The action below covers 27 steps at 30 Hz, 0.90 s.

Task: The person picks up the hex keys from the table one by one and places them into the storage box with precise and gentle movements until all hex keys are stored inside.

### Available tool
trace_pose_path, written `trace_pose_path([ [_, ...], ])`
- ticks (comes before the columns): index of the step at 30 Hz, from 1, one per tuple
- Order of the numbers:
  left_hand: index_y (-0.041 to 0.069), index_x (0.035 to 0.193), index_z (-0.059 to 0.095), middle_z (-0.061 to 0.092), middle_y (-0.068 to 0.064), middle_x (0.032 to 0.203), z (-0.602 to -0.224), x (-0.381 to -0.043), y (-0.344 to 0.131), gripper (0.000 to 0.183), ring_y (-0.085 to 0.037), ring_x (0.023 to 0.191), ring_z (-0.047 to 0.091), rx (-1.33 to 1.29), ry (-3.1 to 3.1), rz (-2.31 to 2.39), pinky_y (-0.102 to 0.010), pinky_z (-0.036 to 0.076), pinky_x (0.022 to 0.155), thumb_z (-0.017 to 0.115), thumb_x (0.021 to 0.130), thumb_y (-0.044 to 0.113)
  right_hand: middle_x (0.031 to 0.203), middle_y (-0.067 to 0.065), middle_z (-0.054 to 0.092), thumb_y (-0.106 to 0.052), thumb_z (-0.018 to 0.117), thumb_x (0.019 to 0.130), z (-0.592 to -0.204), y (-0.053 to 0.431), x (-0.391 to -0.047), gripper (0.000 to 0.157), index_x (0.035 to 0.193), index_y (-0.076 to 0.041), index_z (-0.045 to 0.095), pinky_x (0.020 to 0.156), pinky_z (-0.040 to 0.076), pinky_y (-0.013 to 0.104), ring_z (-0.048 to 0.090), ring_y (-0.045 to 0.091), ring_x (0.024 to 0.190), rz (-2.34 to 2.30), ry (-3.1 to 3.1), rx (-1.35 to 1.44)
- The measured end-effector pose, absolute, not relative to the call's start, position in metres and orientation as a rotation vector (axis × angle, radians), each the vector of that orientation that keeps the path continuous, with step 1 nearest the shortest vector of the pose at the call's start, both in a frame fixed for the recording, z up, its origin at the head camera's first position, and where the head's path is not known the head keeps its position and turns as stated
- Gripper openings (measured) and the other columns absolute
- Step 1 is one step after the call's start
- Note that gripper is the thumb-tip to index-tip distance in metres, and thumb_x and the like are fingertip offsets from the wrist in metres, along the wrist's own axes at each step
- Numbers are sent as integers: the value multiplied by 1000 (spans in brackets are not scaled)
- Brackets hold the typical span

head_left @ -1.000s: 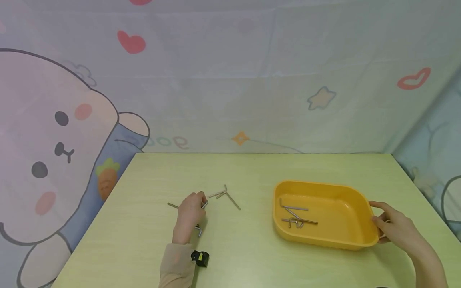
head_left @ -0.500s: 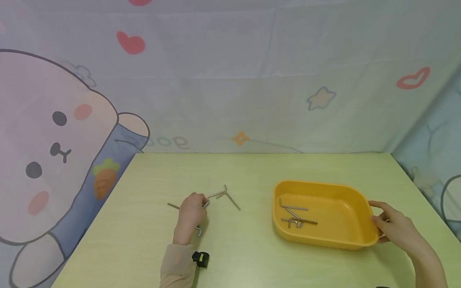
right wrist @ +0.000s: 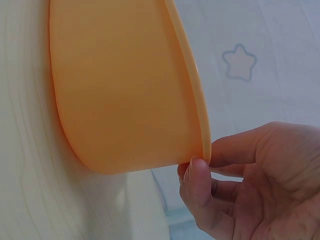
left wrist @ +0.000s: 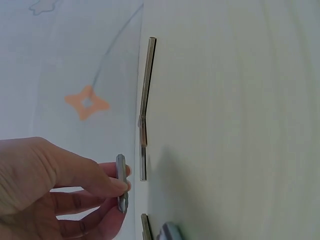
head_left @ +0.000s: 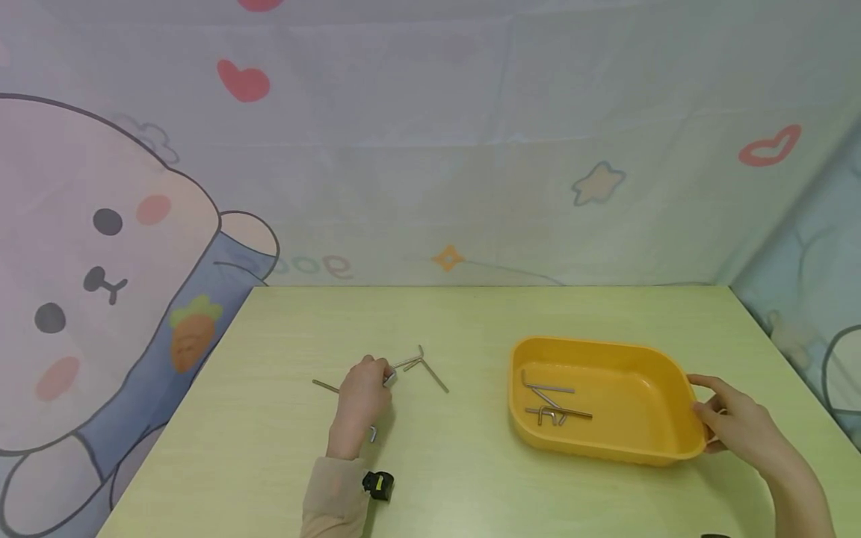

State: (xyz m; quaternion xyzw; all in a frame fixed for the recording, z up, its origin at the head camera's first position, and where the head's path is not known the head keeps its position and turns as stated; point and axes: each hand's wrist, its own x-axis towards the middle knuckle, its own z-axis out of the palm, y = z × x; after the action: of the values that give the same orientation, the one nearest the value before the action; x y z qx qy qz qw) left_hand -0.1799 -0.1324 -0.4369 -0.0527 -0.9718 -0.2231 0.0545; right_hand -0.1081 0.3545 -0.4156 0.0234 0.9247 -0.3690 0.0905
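Observation:
My left hand (head_left: 364, 400) pinches a silver hex key (left wrist: 121, 185) between thumb and fingertips, over the left part of the table. Just beyond the fingertips lie several hex keys (head_left: 435, 376), some crossing each other. One more hex key (head_left: 326, 385) sticks out to the left of the hand, and the bent end of another (head_left: 373, 433) shows beside the wrist; the hand hides the rest. On the right, my right hand (head_left: 743, 426) grips the end rim of a yellow tray (head_left: 646, 422), thumb against the wall. Several hex keys (head_left: 554, 389) lie in the tray's left half.
The pale wooden table (head_left: 471, 471) reaches back to a printed cloth (head_left: 430, 187) hanging behind it. A small black object with a yellow mark (head_left: 380, 486) sits at the left sleeve cuff. A dark edge shows at the bottom right of the head view.
The left hand has shifted slightly to the right, with the hex key in its fingers. The right hand and the tray stay practically where they were.

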Motion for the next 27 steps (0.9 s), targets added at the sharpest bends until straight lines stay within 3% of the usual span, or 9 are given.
trace_pose_path([
  [15,0,98,69,62,-10,81,-433,-180,-120,28,-18,69,52,-240,-2883,-741,-26,43,57,59,75,-14,91,14,57,-14,40,102,-417,356,-108,49,144,9,25,60,57,26,57,9,68,-1112,2745,66],
  [27,2,97,68,58,-6,77,-426,-179,-105,24,-17,70,47,-339,-2770,-754,-25,40,59,59,77,-9,91,13,57,-14,40,102,-419,357,-108,50,144,9,26,60,57,26,57,9,68,-1124,2744,53],
])
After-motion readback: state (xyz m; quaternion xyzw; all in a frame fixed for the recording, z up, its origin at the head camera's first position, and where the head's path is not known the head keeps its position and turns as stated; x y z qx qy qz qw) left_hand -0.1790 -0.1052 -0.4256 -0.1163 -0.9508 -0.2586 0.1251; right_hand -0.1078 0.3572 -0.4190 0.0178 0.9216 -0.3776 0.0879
